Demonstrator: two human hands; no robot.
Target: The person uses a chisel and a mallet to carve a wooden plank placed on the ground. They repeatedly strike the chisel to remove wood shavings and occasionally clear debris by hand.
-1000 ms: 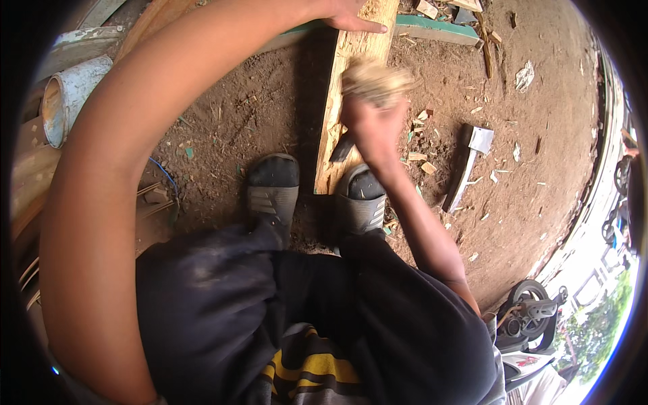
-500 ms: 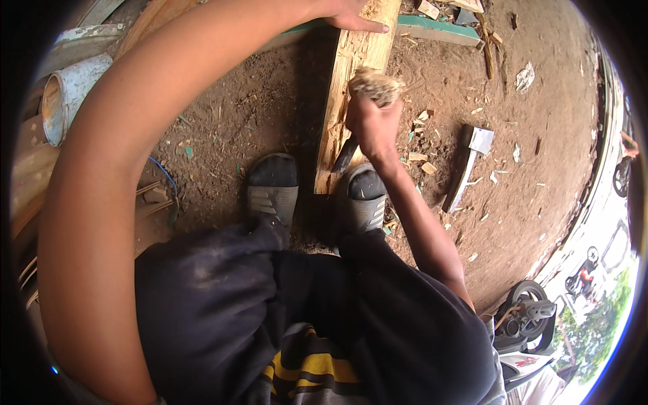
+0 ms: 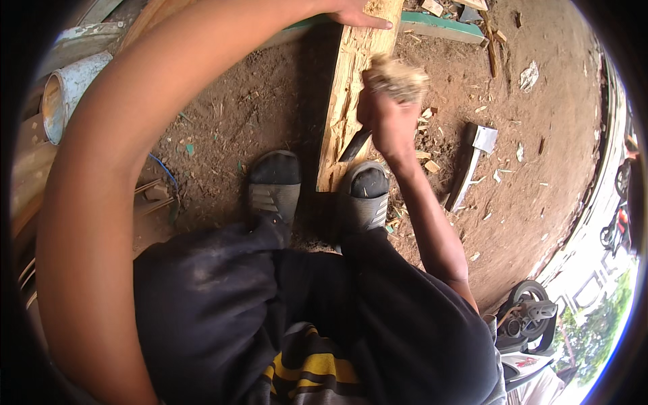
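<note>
Head view: right hand [image 3: 391, 125] has shifted rightward since the preceding frame, fist closed around a pale-topped tool [image 3: 399, 79], its dark end over the plank [image 3: 339, 118]. Left hand [image 3: 356, 15] rests on the plank's far part; its grip cannot be told, cut by the upper edge. Plank ends just beside the right sandal [image 3: 364, 210]; axe [image 3: 475, 152] lies rightward on soil [image 3: 540, 162].

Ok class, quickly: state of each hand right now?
Left hand: on the wooden plank, partly out of frame; grip cannot be told.
Right hand: closed, holding a tool with a frayed pale end.
</note>
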